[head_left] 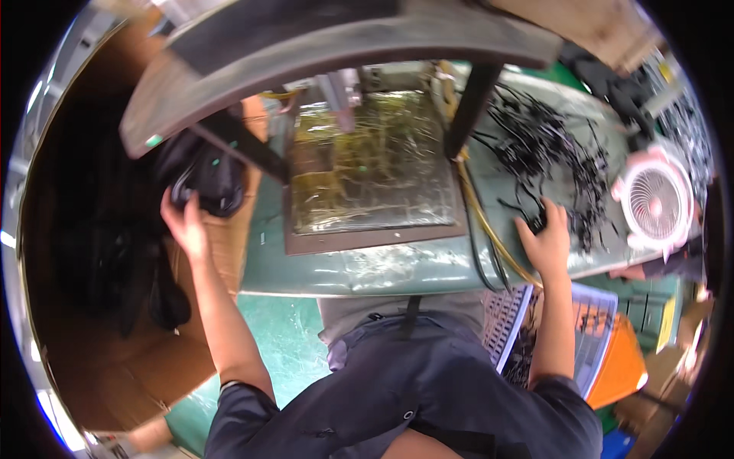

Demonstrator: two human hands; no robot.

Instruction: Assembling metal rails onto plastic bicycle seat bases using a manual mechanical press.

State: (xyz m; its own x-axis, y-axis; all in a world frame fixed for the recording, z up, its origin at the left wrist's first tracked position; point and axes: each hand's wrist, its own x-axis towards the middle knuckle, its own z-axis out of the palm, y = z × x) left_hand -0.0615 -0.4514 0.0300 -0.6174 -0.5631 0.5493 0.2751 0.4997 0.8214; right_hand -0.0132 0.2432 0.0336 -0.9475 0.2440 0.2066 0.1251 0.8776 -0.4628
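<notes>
On the left, my left hand [188,229] is closed on the lower edge of a glossy black item [218,182], rounded and soft-looking, whose exact kind I cannot make out. It is held at the edge of a large cardboard box [222,268]. Over on the right, my right hand [549,241] has thumb and fingers around a thin black strap-like piece [535,222], beside a loose heap of similar black pieces [535,138] on the green table. Between the hands lies a flat press bed [375,168] with a shiny, yellowish clear covering and a dark metal frame.
A thick curved machine frame [344,57] arches over the bed. Yellow and black hoses [489,222] run down its right side. A pink and white fan [655,203] stands at the table's right edge. Below are a lilac plastic basket [598,306] and an orange bin [621,367]. More black items sit inside the box.
</notes>
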